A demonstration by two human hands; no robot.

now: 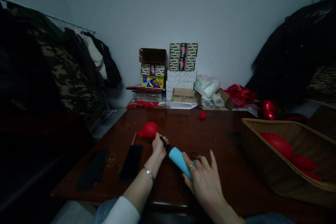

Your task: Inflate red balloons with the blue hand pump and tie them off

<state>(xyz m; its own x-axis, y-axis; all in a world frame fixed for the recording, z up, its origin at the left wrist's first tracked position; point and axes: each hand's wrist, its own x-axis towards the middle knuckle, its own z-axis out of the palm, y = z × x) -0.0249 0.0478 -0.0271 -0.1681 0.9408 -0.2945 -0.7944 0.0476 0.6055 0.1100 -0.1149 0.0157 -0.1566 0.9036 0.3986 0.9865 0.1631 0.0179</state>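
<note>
My left hand (159, 144) is closed around the neck end of the red balloon (150, 130), where it meets the black nozzle (164, 142) of the blue pump (180, 161). The balloon's round body sits just beyond my left thumb and fingers, toward the far left, with a smaller red bulge at its outer end. My thumb lies along the near side, pointing at the balloon, and my fingertips curl round by the nozzle; exactly how they pinch the neck is hidden from me.

My right hand (203, 171) grasps the near end of the pump, thumb beneath and ringed finger over its side, while my outermost finger sticks up clear of it. So the pump slants between my two hands, above the brown table (189, 126), and the balloon lies past the left one, well apart from my right fingers.

Left of my forearm rest two dark flat devices (131, 162), with thin yellowish bands (110, 160) between them and a reddish stick (134, 138) near the balloon. A small red piece (202, 115) lies near the table's far edge, and at my right the wicker basket (258, 157) holds more red balloons (277, 144)
</note>
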